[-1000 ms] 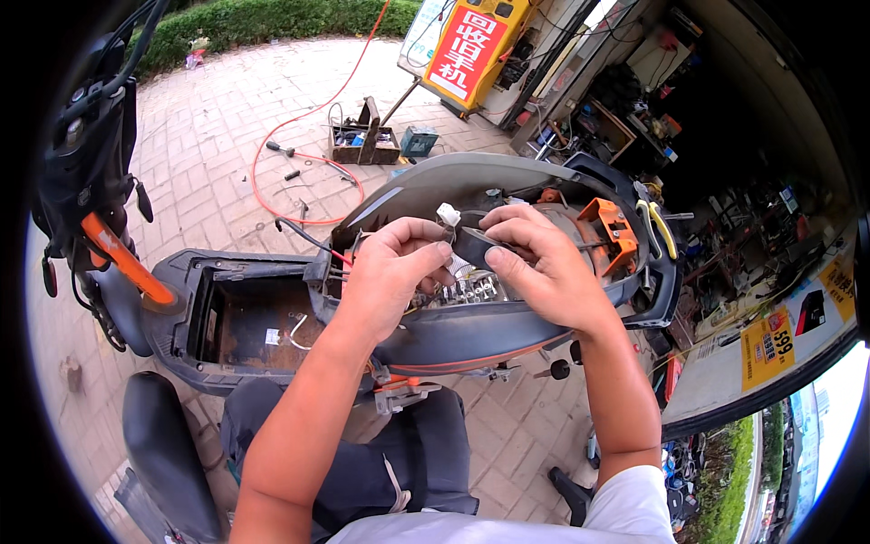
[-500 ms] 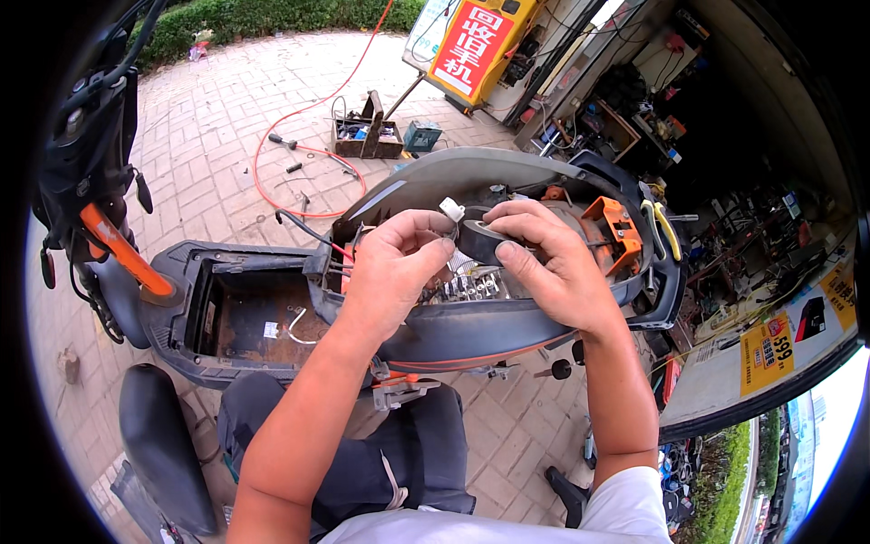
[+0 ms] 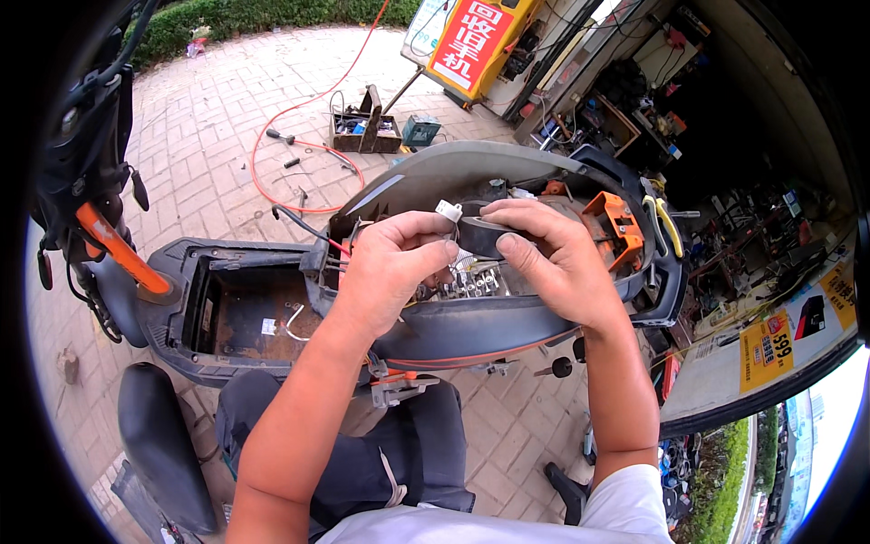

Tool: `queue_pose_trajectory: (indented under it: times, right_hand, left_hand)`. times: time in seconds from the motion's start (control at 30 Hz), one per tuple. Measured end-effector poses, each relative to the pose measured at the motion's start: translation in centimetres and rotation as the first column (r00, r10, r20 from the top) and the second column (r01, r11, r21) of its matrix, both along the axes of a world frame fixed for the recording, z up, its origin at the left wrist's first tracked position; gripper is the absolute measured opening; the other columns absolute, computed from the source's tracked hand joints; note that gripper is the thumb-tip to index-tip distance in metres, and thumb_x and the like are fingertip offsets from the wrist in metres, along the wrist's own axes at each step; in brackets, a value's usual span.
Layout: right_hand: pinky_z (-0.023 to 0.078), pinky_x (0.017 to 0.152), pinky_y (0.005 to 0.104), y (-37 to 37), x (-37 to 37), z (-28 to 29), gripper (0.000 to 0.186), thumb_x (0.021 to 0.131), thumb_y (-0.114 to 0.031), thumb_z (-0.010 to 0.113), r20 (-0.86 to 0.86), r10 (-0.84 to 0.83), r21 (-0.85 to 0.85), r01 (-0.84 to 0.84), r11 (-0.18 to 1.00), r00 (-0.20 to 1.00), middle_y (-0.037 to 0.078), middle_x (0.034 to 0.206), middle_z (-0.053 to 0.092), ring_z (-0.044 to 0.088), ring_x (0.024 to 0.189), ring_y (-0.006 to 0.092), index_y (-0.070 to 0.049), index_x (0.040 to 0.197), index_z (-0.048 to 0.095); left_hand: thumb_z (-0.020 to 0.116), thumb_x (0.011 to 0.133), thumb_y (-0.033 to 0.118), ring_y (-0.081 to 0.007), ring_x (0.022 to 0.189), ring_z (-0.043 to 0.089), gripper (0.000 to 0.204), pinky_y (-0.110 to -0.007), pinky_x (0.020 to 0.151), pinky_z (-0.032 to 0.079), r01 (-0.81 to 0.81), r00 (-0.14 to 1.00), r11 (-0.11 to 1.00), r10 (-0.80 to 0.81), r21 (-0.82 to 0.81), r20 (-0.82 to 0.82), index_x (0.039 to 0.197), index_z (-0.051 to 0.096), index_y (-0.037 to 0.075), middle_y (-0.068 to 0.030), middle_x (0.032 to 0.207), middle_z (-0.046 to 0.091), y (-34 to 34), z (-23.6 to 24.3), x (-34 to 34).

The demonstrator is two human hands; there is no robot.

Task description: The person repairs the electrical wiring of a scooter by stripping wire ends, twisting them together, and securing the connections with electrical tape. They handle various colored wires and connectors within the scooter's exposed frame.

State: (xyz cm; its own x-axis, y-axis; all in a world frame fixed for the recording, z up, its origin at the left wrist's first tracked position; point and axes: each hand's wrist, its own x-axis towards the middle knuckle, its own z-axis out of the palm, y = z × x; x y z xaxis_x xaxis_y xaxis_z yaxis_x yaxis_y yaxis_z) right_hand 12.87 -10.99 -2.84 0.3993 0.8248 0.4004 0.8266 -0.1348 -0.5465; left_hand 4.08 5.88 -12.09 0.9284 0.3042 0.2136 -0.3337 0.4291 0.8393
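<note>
Presently we count two bare hands at work, one roll of black tape, one white connector, one orange bracket, one pair of yellow-handled pliers and one black-headed key on the opened scooter. We find both forearms entering from the lower edge and converging over the scooter body [image 3: 480, 337], wrists raised, fingers turned inward. The left hand [image 3: 385, 272] has thumb and index finger drawn close together, the other fingers curled; the white connector [image 3: 448, 210] stands just at its fingertips, and we cannot tell whether it or its wire is gripped. The right hand [image 3: 566, 263] is partly closed on the roll of black tape [image 3: 478, 238], fingers over the top, thumb at the near side. We place the roll between the two hands, above exposed wiring; its flat face tips upward and its breadth runs left to right. The connector's long axis runs left to right, its right end slightly lower. We note the orange bracket [image 3: 623, 231] and the yellow-handled pliers [image 3: 669, 231] to the right, with the black-headed key [image 3: 560, 367] on the near side.
</note>
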Motion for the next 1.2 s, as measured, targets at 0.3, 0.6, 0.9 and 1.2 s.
queue_pose_trajectory:
  times: [0.3,0.6,0.9,1.2]
  right_hand:
    - [0.043,0.098,0.0347,-0.1,-0.3,0.2,0.029,0.090,-0.015,0.065,-0.078,-0.020,-0.003,0.020,1.000,0.997,0.014,0.116,0.064,0.057,0.112,0.0231,0.004,0.112,0.065]
    - [0.043,0.097,0.0334,-0.1,-0.9,0.1,0.028,0.089,-0.016,0.067,-0.087,-0.035,0.068,0.041,0.997,0.996,0.012,0.115,0.064,0.057,0.112,0.0211,0.003,0.110,0.065]
    - [0.051,0.087,0.0306,-0.2,-0.7,-0.5,0.027,0.088,-0.013,0.069,-0.142,-0.001,0.152,0.023,0.988,0.990,0.012,0.112,0.062,0.061,0.101,0.0185,0.005,0.108,0.064]
    - [0.052,0.085,0.0291,-0.2,-1.0,-0.3,0.029,0.089,-0.013,0.069,-0.257,-0.026,0.146,0.066,0.987,0.966,0.012,0.109,0.062,0.061,0.099,0.0161,0.006,0.109,0.063]
  left_hand:
    - [0.067,0.082,0.004,-0.0106,0.065,0.061,0.020,-0.024,0.059,0.047,-0.004,1.000,0.999,0.004,-0.039,0.004,0.101,0.066,-0.004,-0.0063,0.077,0.066,0.0,-0.2,0.1]
    - [0.066,0.084,0.002,-0.0053,0.068,0.057,0.016,-0.020,0.058,0.043,-0.316,0.948,0.943,0.311,0.103,0.061,0.098,0.069,-0.005,-0.0026,0.080,0.064,-2.2,0.1,-0.2]
    - [0.064,0.083,-0.004,-0.0111,0.061,0.054,0.019,-0.025,0.055,0.043,-0.607,0.794,0.724,0.529,0.328,0.300,0.101,0.069,-0.002,-0.0062,0.076,0.059,-3.3,-0.4,0.1]
    - [0.063,0.085,-0.005,-0.0131,0.067,0.057,0.022,-0.025,0.060,0.046,-0.724,0.689,0.515,0.553,0.458,0.468,0.107,0.068,-0.003,-0.0103,0.085,0.064,-3.7,-0.7,0.4]
